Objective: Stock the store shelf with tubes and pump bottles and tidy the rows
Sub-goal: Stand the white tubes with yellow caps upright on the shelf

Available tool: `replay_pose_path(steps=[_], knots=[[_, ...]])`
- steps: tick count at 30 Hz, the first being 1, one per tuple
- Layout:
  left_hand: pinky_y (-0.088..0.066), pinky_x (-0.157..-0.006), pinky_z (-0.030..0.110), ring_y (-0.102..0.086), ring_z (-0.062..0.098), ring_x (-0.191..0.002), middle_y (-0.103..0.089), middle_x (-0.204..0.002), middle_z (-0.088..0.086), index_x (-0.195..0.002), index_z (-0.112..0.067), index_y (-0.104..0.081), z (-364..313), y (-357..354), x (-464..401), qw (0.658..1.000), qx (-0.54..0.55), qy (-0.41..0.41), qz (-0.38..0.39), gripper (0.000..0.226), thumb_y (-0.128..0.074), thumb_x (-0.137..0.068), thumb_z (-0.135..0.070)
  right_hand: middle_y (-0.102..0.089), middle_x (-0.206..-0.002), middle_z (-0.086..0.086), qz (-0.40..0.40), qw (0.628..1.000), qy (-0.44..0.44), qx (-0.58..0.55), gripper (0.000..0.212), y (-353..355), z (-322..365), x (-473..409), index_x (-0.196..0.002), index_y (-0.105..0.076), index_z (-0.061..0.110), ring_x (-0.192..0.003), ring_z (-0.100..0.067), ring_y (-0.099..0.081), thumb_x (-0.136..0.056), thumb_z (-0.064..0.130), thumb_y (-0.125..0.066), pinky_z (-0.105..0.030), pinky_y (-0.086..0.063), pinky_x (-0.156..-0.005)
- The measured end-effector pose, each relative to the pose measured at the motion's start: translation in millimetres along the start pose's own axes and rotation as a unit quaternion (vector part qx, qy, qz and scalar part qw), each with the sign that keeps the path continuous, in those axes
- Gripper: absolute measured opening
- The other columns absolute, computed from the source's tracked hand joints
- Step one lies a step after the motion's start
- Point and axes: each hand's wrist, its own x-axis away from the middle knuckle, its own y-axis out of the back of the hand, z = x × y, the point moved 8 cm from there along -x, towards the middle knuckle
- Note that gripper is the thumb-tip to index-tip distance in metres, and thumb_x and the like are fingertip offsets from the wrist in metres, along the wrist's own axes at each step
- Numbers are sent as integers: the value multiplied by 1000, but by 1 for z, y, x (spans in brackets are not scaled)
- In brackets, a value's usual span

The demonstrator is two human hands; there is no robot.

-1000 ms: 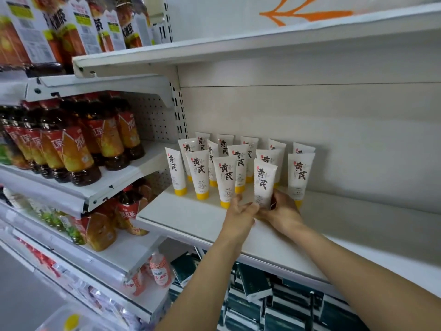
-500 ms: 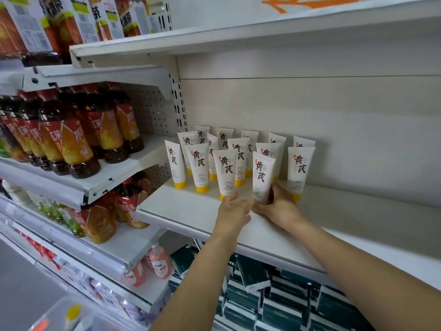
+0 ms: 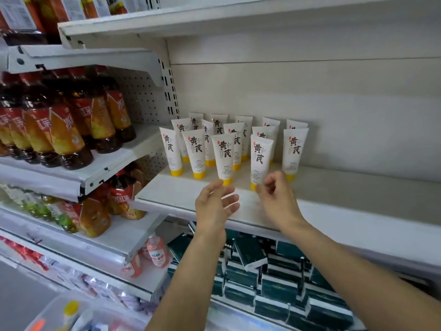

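Right hand (image 3: 278, 199), centre of the frame: fingers loosely curled, gripping nothing, fingertips just beside the yellow cap of the front tube (image 3: 260, 161); whether they touch it cannot be told. Left hand (image 3: 216, 206), just left of it: fingers spread and relaxed, empty, below the cap of the neighbouring tube (image 3: 224, 158). Both tubes stand cap-down and upright near the front of the white shelf (image 3: 346, 194), heading staggered rows of like tubes (image 3: 294, 149) that run back toward the rear panel; the right half of the shelf holds no stock. No pump bottles are seen. Left of frame, bottled tea (image 3: 64, 137) fills the adjoining bay; at lower centre, dark green boxes (image 3: 250, 256) are stacked beneath. Risk: the tubes balance on narrow caps and stand close together, so a brushing finger or sleeve near the front tube would likely tip it into its neighbours, or forward over the shelf edge onto the boxes.
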Motion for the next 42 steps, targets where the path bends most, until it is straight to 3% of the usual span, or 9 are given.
replay_pose_path(steps=[10, 18, 24, 29, 32, 35, 37, 39, 42], knots=[[-51, -60, 25, -63, 15, -68, -72, -85, 5, -104, -16, -63, -18, 100, 23, 999, -20, -2, -31, 13, -54, -96, -13, -53, -77, 2, 81, 985, 86, -126, 10, -79, 73, 69, -90, -51, 15, -66, -9, -49, -92, 9, -58, -24, -42, -62], [-50, -62, 27, -61, 17, -68, -69, -84, 6, -102, -12, -64, -23, 251, 41, 990, -28, 40, -130, 11, -56, -95, -13, -57, -79, -1, 221, 967, 28, -120, 17, -206, 66, 145, -89, -54, 22, -67, -9, -52, -92, 7, -59, -18, -42, -62], [-47, -55, 23, -59, 16, -61, -67, -79, 5, -102, -11, -61, -24, 370, 62, 973, -20, 50, -225, 11, -52, -97, -14, -58, -76, 2, 354, 929, -30, -103, 10, -303, 56, 210, -93, -59, 10, -63, -4, -51, -91, 1, -56, -14, -41, -56], [-45, -57, 25, -59, 17, -61, -66, -79, 6, -109, -9, -61, -5, 453, 73, 944, -15, 49, -324, 17, -48, -98, -10, -64, -77, 1, 438, 894, -66, -62, 18, -361, 44, 250, -87, -60, 21, -66, -10, -57, -90, 4, -57, -23, -46, -59], [-42, -54, 26, -56, 18, -60, -64, -77, 8, -101, -8, -61, 21, 485, 76, 928, -5, 80, -364, 13, -48, -98, -8, -61, -71, 2, 477, 876, -68, -30, 15, -394, 33, 269, -86, -60, 17, -53, 1, -54, -90, 3, -55, -14, -42, -54], [-44, -54, 25, -56, 18, -62, -64, -79, 9, -90, -12, -62, 51, 512, 77, 917, -12, 118, -382, 16, -47, -97, -9, -58, -67, 2, 523, 849, -78, -12, 9, -431, 16, 290, -85, -60, 10, -54, -3, -52, -91, 5, -55, -22, -45, -58], [-45, -56, 26, -56, 18, -62, -64, -80, 8, -93, -12, -62, 71, 533, 76, 906, -21, 147, -396, 15, -48, -97, -9, -59, -69, 2, 548, 832, -93, 1, 8, -458, 2, 303, -85, -60, 12, -60, -11, -53, -90, 7, -57, -28, -46, -61], [-48, -59, 28, -59, 19, -66, -66, -84, 10, -96, -9, -64, 88, 554, 73, 897, -34, 173, -405, 15, -49, -94, -8, -59, -71, 2, 575, 812, -97, 27, 8, -484, -9, 316, -87, -60, 15, -60, -10, -53, -89, 7, -58, -21, -43, -55], [-55, -72, 41, -62, 26, -77, -70, -86, 16, -90, -10, -67, 103, 584, 65, 886, -73, 183, -419, 18, -50, -89, -5, -59, -73, 2, 610, 785, -96, 54, 6, -524, -20, 335, -89, -60, 16, -65, -17, -57, -88, 11, -59, -27, -45, -58]])
